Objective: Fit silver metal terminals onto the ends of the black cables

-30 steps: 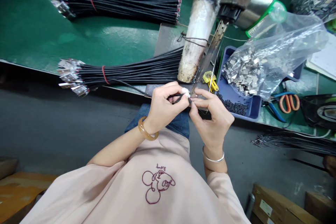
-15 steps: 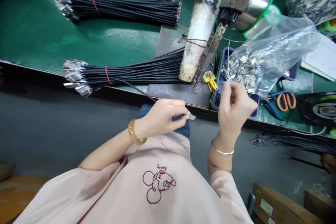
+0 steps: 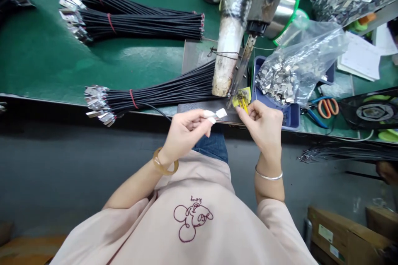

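My left hand (image 3: pixel 190 129) pinches the end of a black cable (image 3: pixel 157 112) in front of the table's front edge. A flat silvery metal connector (image 3: pixel 221 113) sticks out past its fingertips. White wraps cover the tips of the thumb and a finger. My right hand (image 3: pixel 264 126) has its thumb and fingers closed around the lower prongs of a small yellow clip (image 3: pixel 242 94), beside the soldering iron (image 3: pixel 239 74). A thin wire (image 3: pixel 254 68) runs down toward this hand; whether the fingers hold it too I cannot tell. The cable leads back to a red-banded cable bundle (image 3: pixel 168 89).
A white-wrapped duct (image 3: pixel 222 66) hangs left of the iron. At right, a blue tray (image 3: pixel 292 116) holds a plastic bag (image 3: pixel 314 58) of metal connectors. Further right lie pliers (image 3: pixel 323 109). More bundled cables (image 3: pixel 155 25) rest at the back left.
My hands were together under the iron, then parted, the right lifting a thin wire over the tray. Now the right has come back left to the yellow clip; the left has risen with the connector.
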`<state>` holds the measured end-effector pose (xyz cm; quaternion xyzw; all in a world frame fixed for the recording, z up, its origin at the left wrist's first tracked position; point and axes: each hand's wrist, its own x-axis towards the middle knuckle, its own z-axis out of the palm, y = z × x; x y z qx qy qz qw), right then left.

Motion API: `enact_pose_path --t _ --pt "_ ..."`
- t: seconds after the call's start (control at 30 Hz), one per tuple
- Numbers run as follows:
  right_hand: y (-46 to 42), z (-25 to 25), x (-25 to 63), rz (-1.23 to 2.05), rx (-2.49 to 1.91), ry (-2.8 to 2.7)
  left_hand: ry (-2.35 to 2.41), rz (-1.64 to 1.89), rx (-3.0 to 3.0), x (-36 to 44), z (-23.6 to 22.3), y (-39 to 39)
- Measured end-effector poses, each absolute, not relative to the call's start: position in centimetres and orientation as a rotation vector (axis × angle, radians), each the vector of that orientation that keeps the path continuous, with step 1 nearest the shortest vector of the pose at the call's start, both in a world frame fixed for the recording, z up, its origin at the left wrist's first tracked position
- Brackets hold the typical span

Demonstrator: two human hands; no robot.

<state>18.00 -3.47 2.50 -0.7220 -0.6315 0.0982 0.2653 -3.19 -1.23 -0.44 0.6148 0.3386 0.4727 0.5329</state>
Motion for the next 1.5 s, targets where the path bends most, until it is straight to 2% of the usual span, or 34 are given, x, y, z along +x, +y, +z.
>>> enact_pose_path --t 0.1,0.2,0.37,0.5,0.63,0.83,0.93,1.13,1.3,1.43,1.5 --pt "-5.0 2.1 17.0 0.346 -1.772 -1.724 0.762 1.102 0.928 -3.8 -0.4 -0.8" --pt "-5.8 1.8 16.7 0.407 -1.671 -1.779 0.714 1.099 0.759 -4.2 -0.1 -0.6" --pt "-5.9 2.3 16.8 0.098 -1.666 -1.704 0.692 1.121 0.683 -4.0 0.5 -0.4" --pt "-6.0 2.6 16.6 0.005 -1.601 -1.969 0.707 1.114 0.71 -3.9 0.5 -0.2" --pt "-6.1 1.7 17.1 -0.012 -1.775 -2.127 0.757 1.109 0.838 -3.5 0.7 0.0" --pt "-3.3 0.3 18.8 -0.084 -2.013 -1.773 0.891 1.023 1.126 -1.1 0.8 -0.2" --pt "-2.7 0.5 18.6 -0.14 -1.956 -1.574 0.945 1.016 1.18 -0.1 0.3 -0.2" --pt "-5.3 0.7 16.4 0.148 -1.466 -1.264 1.01 1.009 1.27 0.4 -0.4 -0.2" --pt "-6.2 -0.2 15.4 0.203 -1.455 -1.434 1.013 1.003 1.35 0.4 -0.3 -0.2" --pt "-5.6 -0.5 15.0 0.416 -1.454 -1.424 0.969 1.033 1.316 0.6 -0.4 -0.2" --pt "-5.4 -0.6 14.8 0.385 -1.453 -1.442 0.957 1.037 1.272 0.6 -0.7 0.0"
